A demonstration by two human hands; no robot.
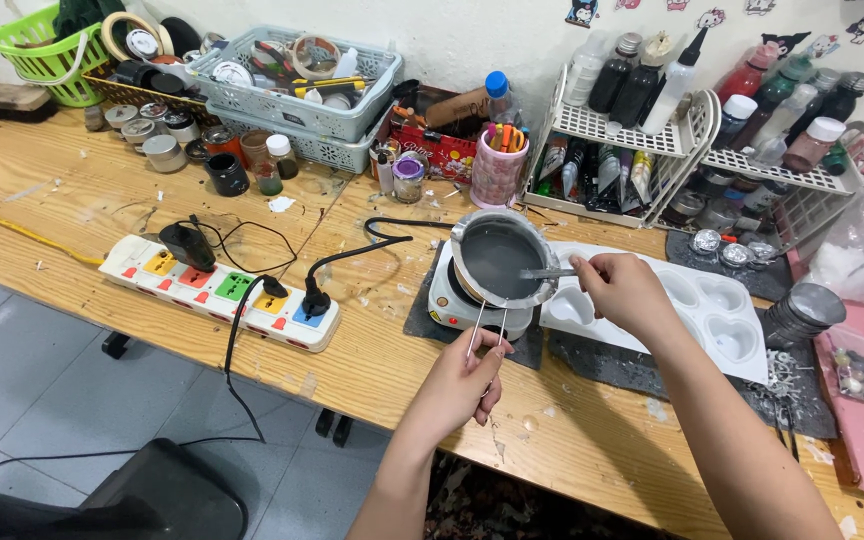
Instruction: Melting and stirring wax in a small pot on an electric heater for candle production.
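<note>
A small metal melting pot point(497, 255) full of grey liquid sits on a white electric hot plate point(452, 300) at the middle of the wooden table point(72, 215). My left hand point(462, 375) is below the pot, pinching two thin white wicks point(488, 322) that rise to the pot's rim. My right hand point(620, 287) is to the right of the pot, gripping the pot's metal handle point(548, 272). A white silicone mould point(717, 320) with heart-shaped hollows lies just right of the hot plate, under my right wrist.
A white power strip point(217, 290) with coloured sockets and black plugs lies to the left. Baskets, jars and a pen cup point(498, 165) crowd the back edge. White wire racks point(642, 135) hold bottles at the back right. A stack of metal cups point(802, 312) stands right of the mould.
</note>
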